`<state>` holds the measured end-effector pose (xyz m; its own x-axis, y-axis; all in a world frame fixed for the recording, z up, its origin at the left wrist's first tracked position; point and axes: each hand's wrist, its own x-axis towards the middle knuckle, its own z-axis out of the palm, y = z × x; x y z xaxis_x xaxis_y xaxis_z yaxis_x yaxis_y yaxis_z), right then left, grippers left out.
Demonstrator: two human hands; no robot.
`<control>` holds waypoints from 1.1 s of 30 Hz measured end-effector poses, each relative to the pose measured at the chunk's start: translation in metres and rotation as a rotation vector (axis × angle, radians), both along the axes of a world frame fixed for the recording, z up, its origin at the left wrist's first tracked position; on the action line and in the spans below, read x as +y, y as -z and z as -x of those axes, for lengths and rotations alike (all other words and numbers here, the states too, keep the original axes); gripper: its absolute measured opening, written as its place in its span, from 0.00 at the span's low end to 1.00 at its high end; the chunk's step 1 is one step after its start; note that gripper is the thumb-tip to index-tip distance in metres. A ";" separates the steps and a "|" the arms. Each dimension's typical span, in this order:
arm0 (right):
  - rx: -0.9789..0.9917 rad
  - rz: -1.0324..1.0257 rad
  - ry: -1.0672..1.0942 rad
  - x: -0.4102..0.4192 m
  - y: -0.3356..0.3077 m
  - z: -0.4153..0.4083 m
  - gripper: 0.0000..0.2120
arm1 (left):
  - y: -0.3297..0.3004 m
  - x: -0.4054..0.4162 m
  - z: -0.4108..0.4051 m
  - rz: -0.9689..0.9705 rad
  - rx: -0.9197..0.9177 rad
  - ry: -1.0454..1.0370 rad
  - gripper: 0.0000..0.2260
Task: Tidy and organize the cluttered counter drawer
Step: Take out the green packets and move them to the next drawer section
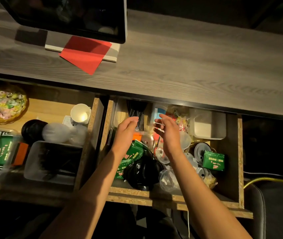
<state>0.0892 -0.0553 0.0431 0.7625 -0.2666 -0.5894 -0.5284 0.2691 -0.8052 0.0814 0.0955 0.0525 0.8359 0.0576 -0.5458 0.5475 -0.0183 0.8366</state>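
A thin clear plastic container [143, 131], its long axis running left to right, is held at centre frame between the loosely curled left hand [127, 129] and right hand [167, 130], above the cluttered right-hand chipboard drawer [171, 195].

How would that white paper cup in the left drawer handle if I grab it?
The paper cup looks empty, so probably very light. Its thin wall would likely dent under a firm squeeze. It stands upright and tall for its base, so a sideways nudge might tip it and let it roll.
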 end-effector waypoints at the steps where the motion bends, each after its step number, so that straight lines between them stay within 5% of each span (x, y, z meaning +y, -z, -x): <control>1: -0.005 0.031 0.008 -0.010 -0.004 0.008 0.09 | -0.003 -0.005 0.007 0.022 0.007 0.008 0.12; 7: 0.096 0.159 -0.059 -0.059 -0.001 0.063 0.11 | 0.000 -0.037 0.051 0.045 0.064 0.009 0.12; 12: 0.164 0.355 -0.342 -0.076 0.032 0.097 0.15 | 0.021 -0.055 0.087 -0.049 0.086 0.080 0.12; 17: 0.054 0.575 -0.579 -0.085 0.046 0.101 0.20 | 0.036 -0.070 0.102 -0.105 0.229 0.233 0.35; 20: 0.052 0.659 -0.596 -0.092 0.054 0.097 0.21 | 0.043 -0.078 0.101 -0.113 0.212 0.239 0.35; 24: -0.002 0.551 -0.476 -0.092 0.054 0.082 0.17 | 0.050 -0.083 0.092 -0.126 0.177 0.164 0.39; 27: 0.006 0.401 -0.436 -0.088 0.055 0.060 0.19 | 0.049 -0.089 0.081 -0.064 0.125 0.145 0.31; 33: 0.211 0.357 -0.656 -0.078 0.080 0.009 0.18 | 0.063 -0.097 0.067 0.053 0.132 0.113 0.26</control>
<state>0.0798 -0.1336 -0.0365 0.7110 -0.0003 -0.7032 -0.6420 -0.4083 -0.6490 0.0148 -0.0011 -0.0106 0.7562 -0.0649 -0.6511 0.6497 -0.0436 0.7590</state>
